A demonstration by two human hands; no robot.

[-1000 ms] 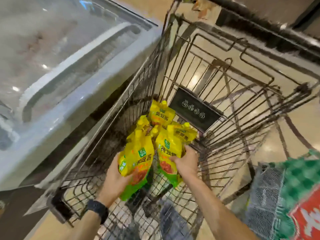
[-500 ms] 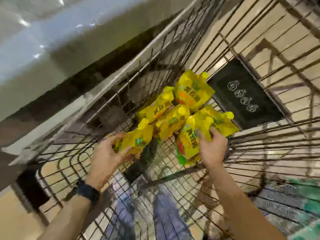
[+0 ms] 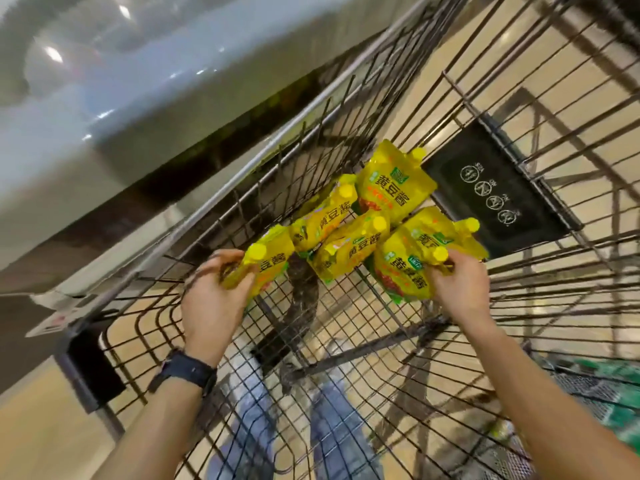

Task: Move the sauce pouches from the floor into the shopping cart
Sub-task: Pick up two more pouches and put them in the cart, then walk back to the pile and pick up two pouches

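Several yellow sauce pouches with yellow caps lie in a cluster on the wire floor of the shopping cart (image 3: 363,334), toward its far end. My left hand (image 3: 214,299) grips the leftmost pouch (image 3: 266,261) low over the cart floor. My right hand (image 3: 457,285) holds the rightmost front pouch (image 3: 405,268) by its capped corner. Between them lie other pouches: one in the middle (image 3: 349,251), one behind it (image 3: 325,216), one at the back (image 3: 394,185), and one partly hidden at far right (image 3: 460,237).
A grey chest freezer (image 3: 104,109) runs along the cart's left side. A black sign plate (image 3: 498,192) hangs on the cart's far wall. A green mesh basket (image 3: 595,386) sits at the right. My legs in jeans (image 3: 325,427) show through the cart floor.
Both hands have lowered their pouches from upright above the cart down to the pile on the cart floor. The camera has tilted down and closer.
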